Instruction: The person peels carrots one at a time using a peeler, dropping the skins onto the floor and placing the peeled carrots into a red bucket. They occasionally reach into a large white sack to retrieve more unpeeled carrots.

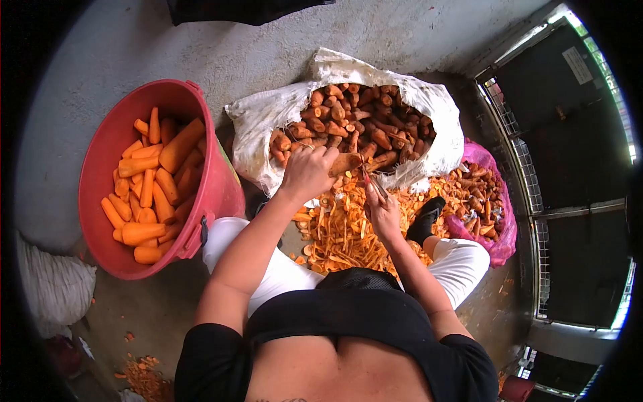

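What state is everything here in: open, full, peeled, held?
Red bucket: upright, well filled with peeled carrots.
White sack: open, mouth rolled back, full of unpeeled carrots.
Pink bag: open, holding carrot scraps.
Held carrot: still brown-skinned, gripped by the left hand.
Peeler: gripped by the right hand, close to the held carrot.
Peelings: loose heap on the floor.

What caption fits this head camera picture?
Left hand holds a carrot, right hand a peeler, beside a red bucket of peeled carrots.
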The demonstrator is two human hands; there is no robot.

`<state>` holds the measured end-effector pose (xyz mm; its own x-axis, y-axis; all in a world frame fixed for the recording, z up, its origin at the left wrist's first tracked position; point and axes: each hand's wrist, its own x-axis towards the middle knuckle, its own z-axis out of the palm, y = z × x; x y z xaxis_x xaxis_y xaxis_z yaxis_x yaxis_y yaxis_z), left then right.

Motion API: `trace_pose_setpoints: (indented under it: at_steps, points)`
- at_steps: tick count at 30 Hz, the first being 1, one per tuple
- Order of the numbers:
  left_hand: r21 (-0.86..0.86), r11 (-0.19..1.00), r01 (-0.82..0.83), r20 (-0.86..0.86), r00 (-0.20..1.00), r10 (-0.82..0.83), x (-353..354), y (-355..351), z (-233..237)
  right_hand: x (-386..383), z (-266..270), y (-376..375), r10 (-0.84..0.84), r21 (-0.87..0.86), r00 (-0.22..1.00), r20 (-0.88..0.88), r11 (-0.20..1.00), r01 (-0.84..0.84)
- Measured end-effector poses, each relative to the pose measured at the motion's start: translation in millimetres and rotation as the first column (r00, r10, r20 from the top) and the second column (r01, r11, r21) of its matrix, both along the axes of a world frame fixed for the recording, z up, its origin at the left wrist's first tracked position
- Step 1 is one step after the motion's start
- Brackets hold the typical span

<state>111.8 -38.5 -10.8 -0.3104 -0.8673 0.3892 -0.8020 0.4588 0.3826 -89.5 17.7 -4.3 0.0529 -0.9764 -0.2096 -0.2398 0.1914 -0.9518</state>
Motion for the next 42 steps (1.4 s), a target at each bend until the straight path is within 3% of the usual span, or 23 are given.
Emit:
trace_pose_setpoints:
  at_steps: [2, 5, 10, 22, 23, 25, 26, 27, 28, 29, 30, 31, 32, 33, 34, 35, 37, 38, 39, 40, 42]
  points:
    - [-0.007, 1.0, 0.001, 0.003, 1.0, -0.001, -1, 1, 1, -2, 7, -1, 0.007, 0.071, 1.0, -0.017, 0.997, -0.005]
    - [-0.031, 0.999, -0.01, -0.007, 1.0, 0.01, -3, 0, -3, -3, -6, 0, -0.017, -0.071, 1.0, -0.026, 0.997, 0.015]
    - [-0.172, 0.984, -0.042, 0.032, 0.998, 0.049, -4, 0, -10, 0, -15, -1, -0.054, -0.118, 0.998, -0.032, 0.992, 0.05]
    - [-0.095, 0.995, -0.005, 0.057, 0.998, 0.011, -21, 16, -19, -23, -33, 10, -0.05, -0.091, 0.998, -0.025, 0.995, 0.048]
    - [-0.09, 0.996, 0.005, 0.061, 0.998, 0.0, -23, 18, -20, -28, -42, 11, -0.052, -0.156, 0.993, -0.108, 0.987, 0.034]
    - [0.007, 1.0, -0.007, -0.178, 0.984, 0.008, -32, 25, -11, -32, -50, 14, -0.071, -0.279, 0.96, -0.272, 0.96, -0.007]
    - [0.057, 0.998, -0.002, -0.293, 0.956, 0.019, -36, 30, -5, -38, -51, 20, -0.215, 0.237, 0.97, 0.113, 0.954, 0.184]
    - [-0.046, 0.998, -0.03, -0.335, 0.942, 0.012, -36, 36, 22, -90, -124, 31, 0.13, -0.091, 0.917, -0.376, 0.98, -0.176]
    - [-0.032, 0.997, -0.07, -0.407, 0.912, 0.051, -36, 38, 28, -141, -197, 42, -0.001, -0.348, 0.585, -0.811, 0.805, -0.481]
    - [-0.017, 0.992, -0.125, -0.479, 0.872, 0.102, -33, 37, 29, -163, -220, 43, 0.063, -0.25, 0.535, -0.843, 0.834, -0.492]
    - [0.127, 0.983, -0.129, -0.476, 0.862, 0.175, -27, 34, 24, -184, -242, 43, 0.13, -0.149, 0.481, -0.867, 0.853, -0.499]
    - [0.291, 0.949, -0.117, -0.465, 0.85, 0.248, -23, 35, 16, -196, -251, 50, 0.116, -0.048, 0.249, -0.961, 0.823, -0.566]
    - [0.525, 0.85, -0.047, -0.436, 0.843, 0.316, -19, 29, 19, -162, -190, 41, 0.278, 0.156, 0.377, -0.883, 0.933, -0.324]
    - [0.5, 0.864, -0.055, -0.523, 0.776, 0.353, -20, 27, 14, -173, -204, 32, 0.084, -0.129, 0.456, -0.886, 0.9, -0.416]
    - [0.539, 0.834, 0.118, -0.699, 0.615, 0.364, -23, 18, -11, -153, -177, 24, 0.091, 0.048, 0.715, -0.693, 0.996, -0.08]
    - [0.527, 0.798, 0.293, -0.822, 0.413, 0.391, -27, 11, -31, -133, -148, 20, -0.037, 0.313, 0.892, -0.45, 0.929, 0.197]
    - [0.623, 0.647, 0.439, -0.781, 0.392, 0.486, -25, 9, -30, -142, -177, 21, -0.065, 0.159, 0.864, -0.499, 0.973, 0.165]
    - [0.641, 0.607, 0.469, -0.766, 0.347, 0.541, -26, 7, -31, -153, -202, 20, -0.08, 0.205, 0.828, -0.555, 0.951, 0.23]
    - [0.656, 0.566, 0.5, -0.745, 0.303, 0.595, -27, 6, -34, -150, -202, 26, -0.109, 0.19, 0.879, -0.464, 0.957, 0.219]
    - [0.658, 0.578, 0.483, -0.725, 0.199, 0.659, -33, 5, -39, -149, -201, 28, -0.094, 0.176, 0.868, -0.488, 0.963, 0.203]
    - [0.662, 0.551, 0.508, -0.709, 0.183, 0.682, -33, 6, -44, -146, -200, 26, -0.053, 0.199, 0.837, -0.544, 0.961, 0.19]
